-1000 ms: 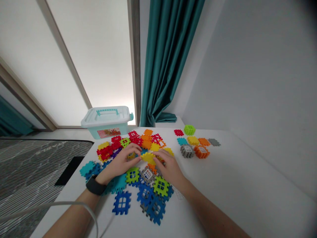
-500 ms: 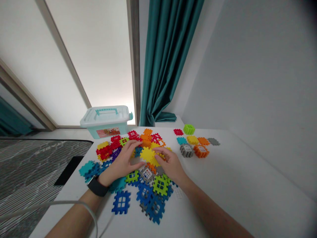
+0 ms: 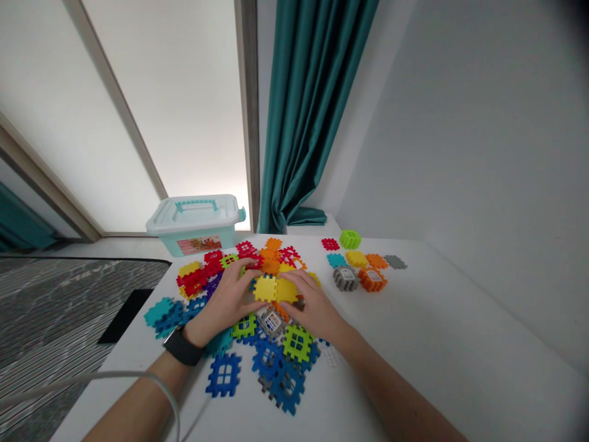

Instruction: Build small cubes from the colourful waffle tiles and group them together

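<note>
A pair of yellow toothed plastic squares (image 3: 271,288) meets edge to edge over the white worktop (image 3: 414,344), at the dial's centre. At three o'clock from it, the right hand (image 3: 315,304) holds the pair, grip narrow, between thumb and fingers. At nine o'clock, the left hand (image 3: 230,301) curves close to it; whether its grip is firm cannot be told. A blue window-patterned plastic square (image 3: 224,374) lies at seven o'clock, a lidded turquoise plastic box (image 3: 196,232) at ten.

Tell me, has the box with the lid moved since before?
No, the box is just left of the window post, same as earlier.
</note>
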A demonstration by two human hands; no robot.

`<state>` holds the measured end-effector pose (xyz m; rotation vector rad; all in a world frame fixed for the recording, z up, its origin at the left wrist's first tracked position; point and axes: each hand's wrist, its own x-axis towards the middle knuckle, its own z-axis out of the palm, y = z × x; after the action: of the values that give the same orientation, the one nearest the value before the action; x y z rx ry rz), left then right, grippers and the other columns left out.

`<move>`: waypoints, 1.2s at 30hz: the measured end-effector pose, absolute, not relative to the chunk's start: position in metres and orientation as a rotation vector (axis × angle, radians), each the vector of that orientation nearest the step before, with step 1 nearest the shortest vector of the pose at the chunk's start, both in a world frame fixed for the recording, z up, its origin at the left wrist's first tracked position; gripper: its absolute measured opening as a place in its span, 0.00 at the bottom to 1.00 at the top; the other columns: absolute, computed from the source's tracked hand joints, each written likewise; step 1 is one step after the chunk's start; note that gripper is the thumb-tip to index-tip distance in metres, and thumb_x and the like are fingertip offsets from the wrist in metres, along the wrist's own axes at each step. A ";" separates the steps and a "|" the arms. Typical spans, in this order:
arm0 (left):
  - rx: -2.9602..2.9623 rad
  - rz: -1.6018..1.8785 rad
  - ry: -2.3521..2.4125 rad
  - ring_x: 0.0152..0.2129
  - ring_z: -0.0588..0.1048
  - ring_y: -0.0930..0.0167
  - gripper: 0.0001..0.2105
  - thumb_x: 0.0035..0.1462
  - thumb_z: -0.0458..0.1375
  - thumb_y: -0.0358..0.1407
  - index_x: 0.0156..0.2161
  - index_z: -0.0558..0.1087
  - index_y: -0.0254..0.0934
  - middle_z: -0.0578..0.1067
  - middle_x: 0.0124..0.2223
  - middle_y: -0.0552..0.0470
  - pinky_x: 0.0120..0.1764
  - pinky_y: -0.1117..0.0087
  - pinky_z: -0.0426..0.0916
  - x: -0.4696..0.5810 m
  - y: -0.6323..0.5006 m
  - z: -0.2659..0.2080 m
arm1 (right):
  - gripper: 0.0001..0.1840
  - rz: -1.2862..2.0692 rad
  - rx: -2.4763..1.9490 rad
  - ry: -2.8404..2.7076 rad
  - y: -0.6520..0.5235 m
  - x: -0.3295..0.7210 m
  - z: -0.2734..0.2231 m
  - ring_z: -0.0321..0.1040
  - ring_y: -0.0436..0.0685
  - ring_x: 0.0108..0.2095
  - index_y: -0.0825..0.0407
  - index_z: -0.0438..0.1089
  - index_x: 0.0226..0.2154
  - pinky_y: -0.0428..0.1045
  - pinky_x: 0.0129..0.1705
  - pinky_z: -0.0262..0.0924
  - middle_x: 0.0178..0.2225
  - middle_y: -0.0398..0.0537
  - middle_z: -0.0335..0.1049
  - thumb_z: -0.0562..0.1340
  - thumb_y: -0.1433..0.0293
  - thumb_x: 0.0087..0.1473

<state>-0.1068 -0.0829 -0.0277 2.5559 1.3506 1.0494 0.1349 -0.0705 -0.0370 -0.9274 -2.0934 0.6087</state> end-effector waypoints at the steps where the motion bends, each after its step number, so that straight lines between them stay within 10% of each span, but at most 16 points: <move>1: 2.550 1.049 1.355 0.57 0.66 0.54 0.21 0.55 0.67 0.43 0.51 0.69 0.40 0.66 0.58 0.40 0.59 0.48 0.64 -0.107 -0.083 -0.028 | 0.28 0.559 -0.910 -2.140 -0.070 0.136 -0.038 0.63 0.63 0.60 0.46 0.64 0.60 0.62 0.63 0.58 0.58 0.55 0.67 0.65 0.67 0.57; 36: 2.552 0.985 1.455 0.56 0.66 0.53 0.22 0.51 0.70 0.43 0.46 0.67 0.39 0.65 0.57 0.39 0.56 0.47 0.66 -0.111 -0.076 -0.034 | 0.31 0.401 -1.093 -2.396 -0.053 0.155 -0.049 0.64 0.66 0.57 0.50 0.65 0.59 0.65 0.61 0.56 0.56 0.56 0.70 0.70 0.65 0.54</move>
<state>-0.1112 -0.0760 -0.0343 2.5520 1.4550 0.9849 0.1547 -0.0533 -0.0487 -1.0933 -2.3959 0.4005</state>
